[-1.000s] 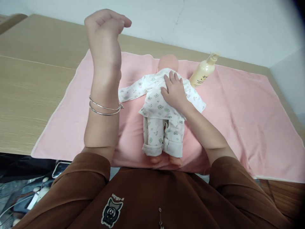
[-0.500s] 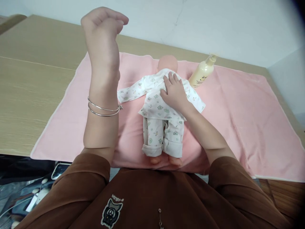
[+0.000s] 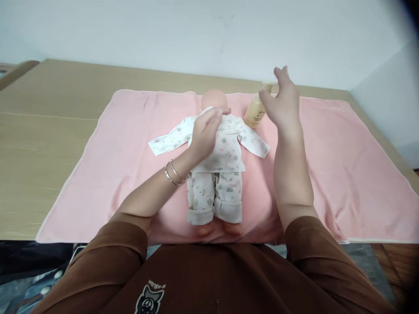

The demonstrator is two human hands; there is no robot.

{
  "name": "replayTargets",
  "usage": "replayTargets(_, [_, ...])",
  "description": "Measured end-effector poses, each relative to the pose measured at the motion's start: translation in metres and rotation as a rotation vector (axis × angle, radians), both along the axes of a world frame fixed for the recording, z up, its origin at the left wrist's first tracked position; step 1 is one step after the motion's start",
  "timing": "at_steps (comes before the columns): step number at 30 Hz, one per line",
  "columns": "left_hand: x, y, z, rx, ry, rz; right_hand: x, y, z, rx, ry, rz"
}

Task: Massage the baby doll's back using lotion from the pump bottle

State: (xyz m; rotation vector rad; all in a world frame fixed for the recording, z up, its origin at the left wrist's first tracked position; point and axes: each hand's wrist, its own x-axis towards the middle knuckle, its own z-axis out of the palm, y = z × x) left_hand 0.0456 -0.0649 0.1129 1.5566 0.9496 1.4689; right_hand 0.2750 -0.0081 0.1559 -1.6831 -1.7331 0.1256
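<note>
A baby doll (image 3: pixel 214 99) lies on its front, its bald head pointing away from me. It wears a white printed shirt (image 3: pixel 229 148) with sleeves spread sideways and matching trousers (image 3: pixel 229 187) with rolled cuffs. My left hand (image 3: pixel 206 133), with two silver bangles at the wrist, is cupped over the doll's upper back near the neck; whether it touches the cloth is hard to see. Up at the right, my right hand (image 3: pixel 283 98) is raised with fingers apart and nothing in it. It partly hides a pale yellow pump bottle (image 3: pixel 254 112) beside the doll's shoulder.
A pink blanket (image 3: pixel 340 174) spreads under the doll and over much of the wooden table (image 3: pixel 49 152). Behind the table stands a white wall (image 3: pixel 163 43). A dark bag with clutter (image 3: pixel 32 279) sits low at the left.
My left hand has come down from its raised position onto or just over the doll's back. My right hand has lifted off the back and moved up to the right.
</note>
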Motion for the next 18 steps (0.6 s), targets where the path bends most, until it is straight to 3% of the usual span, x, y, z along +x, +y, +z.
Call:
replayTargets(4, [0.023,-0.001,-0.002,-0.197,-0.110,-0.183,0.023,0.020,-0.007,-0.052,-0.048,0.067])
replayTargets(7, [0.041,0.028,0.009,-0.428,-0.259,-0.320,0.029,0.032,-0.015,-0.008,-0.077,0.062])
replayTargets(9, [0.054,0.057,0.017,-0.512,-0.302,-0.345,0.025,0.036,-0.020,-0.033,-0.121,0.065])
replayTargets(14, [0.084,0.123,0.028,-0.569,-0.315,-0.292,0.014,0.039,-0.027,-0.039,-0.149,0.160])
replayTargets(18, [0.102,0.135,0.031,-0.587,-0.398,-0.382,0.013,0.035,-0.026,-0.045,-0.227,0.131])
